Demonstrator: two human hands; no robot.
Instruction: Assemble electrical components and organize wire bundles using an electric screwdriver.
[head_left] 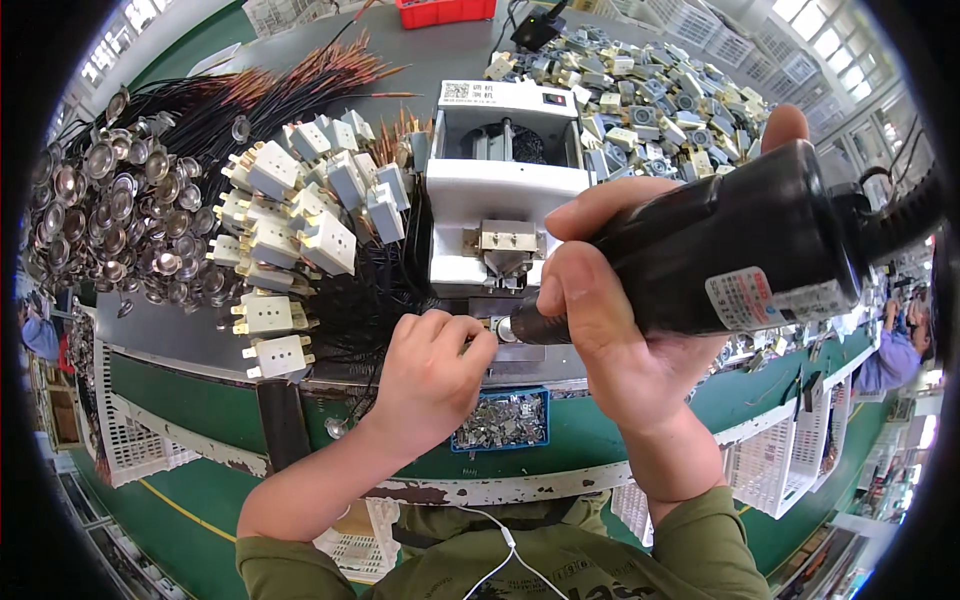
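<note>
My right hand point(625, 310) is wrapped round a black corded electric screwdriver point(735, 245), held nearly level. Its dark nose points left, down to the metal plate in front of the white machine point(510, 190). A small round silvery piece point(503, 328) shows at the nose, partly hidden. Beside it, my left hand point(435, 360) has its fingers curled and pinched together at the plate; what lies between them is hidden. Close to the left hand are white and grey switch-like blocks point(278, 355) with brass terminals, piled on the bench.
Silvery metal cups point(120, 205) heap at the far left. Black wires with orange-brown ends point(300, 80) lie behind. More grey and white blocks point(650, 95) cover the back right. A blue tray point(502, 420) of small metal parts sits at the front edge; a red bin point(445, 12) stands behind.
</note>
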